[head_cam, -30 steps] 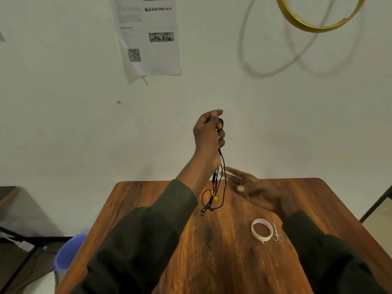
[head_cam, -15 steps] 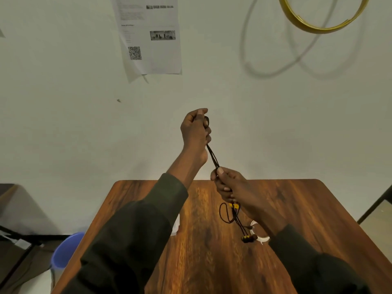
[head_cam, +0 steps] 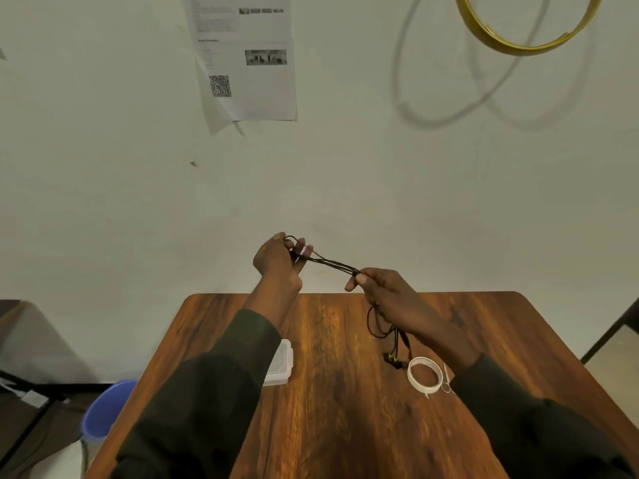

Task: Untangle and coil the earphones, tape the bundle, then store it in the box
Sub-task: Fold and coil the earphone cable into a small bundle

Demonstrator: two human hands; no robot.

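Black earphones stretch between both hands above the far edge of the wooden table. My left hand pinches one end of the doubled cable. My right hand grips the strands further along; loops and the yellow-tipped earbuds dangle below it to the tabletop. A white tape roll lies flat right of the earbuds, with small scissors beside it. A clear plastic box sits partly hidden behind my left sleeve.
The table stands against a pale wall with a printed sheet taped up. A yellow hoop hangs at upper right. A blue bin stands on the floor left of the table.
My left hand has come down from high up. My right hand took hold of the cable and pulled it out to the right, so the strands now run nearly level between the hands.
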